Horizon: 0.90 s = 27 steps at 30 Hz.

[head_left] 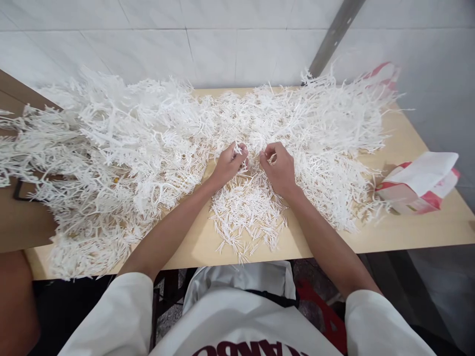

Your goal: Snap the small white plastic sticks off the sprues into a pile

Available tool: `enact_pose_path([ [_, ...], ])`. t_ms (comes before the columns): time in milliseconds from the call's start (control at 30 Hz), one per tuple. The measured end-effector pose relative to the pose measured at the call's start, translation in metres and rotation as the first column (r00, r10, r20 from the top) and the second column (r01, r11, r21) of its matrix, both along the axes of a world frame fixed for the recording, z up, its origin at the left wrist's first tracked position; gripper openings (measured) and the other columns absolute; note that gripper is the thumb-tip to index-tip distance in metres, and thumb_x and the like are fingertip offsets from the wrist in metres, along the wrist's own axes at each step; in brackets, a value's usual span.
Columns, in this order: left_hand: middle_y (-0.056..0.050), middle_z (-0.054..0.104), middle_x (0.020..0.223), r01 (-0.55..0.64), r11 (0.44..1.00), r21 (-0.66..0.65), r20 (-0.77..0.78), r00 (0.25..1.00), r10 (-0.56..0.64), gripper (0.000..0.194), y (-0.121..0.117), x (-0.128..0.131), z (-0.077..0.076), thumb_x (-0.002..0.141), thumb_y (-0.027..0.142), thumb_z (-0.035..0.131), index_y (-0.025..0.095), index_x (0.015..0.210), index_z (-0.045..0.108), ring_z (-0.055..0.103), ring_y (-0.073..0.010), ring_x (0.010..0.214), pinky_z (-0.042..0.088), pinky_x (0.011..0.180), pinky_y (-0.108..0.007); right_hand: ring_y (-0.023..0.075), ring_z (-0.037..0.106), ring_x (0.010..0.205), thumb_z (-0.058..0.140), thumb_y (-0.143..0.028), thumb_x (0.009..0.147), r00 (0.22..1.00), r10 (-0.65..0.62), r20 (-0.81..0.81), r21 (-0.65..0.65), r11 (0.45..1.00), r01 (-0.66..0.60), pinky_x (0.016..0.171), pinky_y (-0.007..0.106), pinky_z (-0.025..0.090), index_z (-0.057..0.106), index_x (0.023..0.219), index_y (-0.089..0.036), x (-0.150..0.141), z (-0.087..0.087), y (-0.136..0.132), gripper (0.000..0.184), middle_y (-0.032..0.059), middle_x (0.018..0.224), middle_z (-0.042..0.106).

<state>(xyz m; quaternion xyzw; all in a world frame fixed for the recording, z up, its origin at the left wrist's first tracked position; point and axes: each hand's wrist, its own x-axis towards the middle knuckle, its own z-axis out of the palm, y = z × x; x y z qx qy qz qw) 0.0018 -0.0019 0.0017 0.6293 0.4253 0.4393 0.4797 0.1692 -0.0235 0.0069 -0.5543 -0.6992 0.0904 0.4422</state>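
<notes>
My left hand [230, 160] is closed in a pinch on a small white branched plastic sprig [238, 148], whose tips poke out above the fingers. Just to the right, my right hand [277, 165] is also curled, thumb against fingertips; whatever lies between them is too small to make out. Both hands hover over the middle of the table, a short gap apart. Below and between them lies a low pile of short white sprigs [249, 212]. Larger white branched pieces are heaped to the left [122, 133] and to the right [326, 123].
The wooden table [408, 227] stands against a tiled wall [222, 49]. At its right end sits a red-and-white tissue pack [415, 185]. A metal post [336, 37] rises behind. Cardboard [25, 217] borders the left heap. A grey-white cloth covers my lap.
</notes>
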Motion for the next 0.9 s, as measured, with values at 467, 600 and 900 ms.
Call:
enact_pose_path([
  [467, 0.007, 0.045, 0.055, -0.027, 0.985, 0.172, -0.255, 0.964, 0.071, 0.006, -0.001, 0.002, -0.001, 0.077, 0.018, 0.056, 0.019, 0.077, 0.050, 0.035, -0.0061, 0.049, 0.027, 0.050, -0.022, 0.0152, 0.048, 0.067, 0.046, -0.026, 0.091, 0.897, 0.143, 0.418, 0.131, 0.968, -0.215, 0.065, 0.031, 0.037, 0.058, 0.066, -0.020, 0.000, -0.012, 0.008, 0.028, 0.0020, 0.065, 0.058],
  [600, 0.007, 0.041, 0.053, -0.069, 0.973, 0.219, -0.331, 0.933, 0.140, 0.010, -0.005, 0.007, 0.001, 0.076, 0.017, 0.053, 0.019, 0.070, 0.045, 0.031, -0.0062, 0.048, 0.026, 0.050, -0.023, 0.0159, 0.044, 0.068, 0.044, -0.018, 0.089, 0.792, 0.037, 0.610, 0.245, 0.941, -0.232, 0.065, 0.031, 0.031, 0.055, 0.065, -0.020, 0.000, -0.013, 0.009, 0.027, 0.0020, 0.064, 0.056],
  [900, 0.004, 0.043, 0.052, 0.029, 0.931, 0.363, -0.666, 0.707, 0.238, 0.010, -0.010, 0.009, -0.005, 0.082, 0.025, 0.048, 0.020, 0.088, 0.054, 0.039, -0.0114, 0.050, 0.027, 0.055, -0.025, 0.0187, 0.047, 0.076, 0.053, -0.021, 0.086, 0.660, 0.237, 0.713, 0.019, 0.934, -0.356, 0.070, 0.033, 0.031, 0.055, 0.070, -0.020, 0.011, -0.007, 0.014, 0.017, 0.0043, 0.072, 0.058],
])
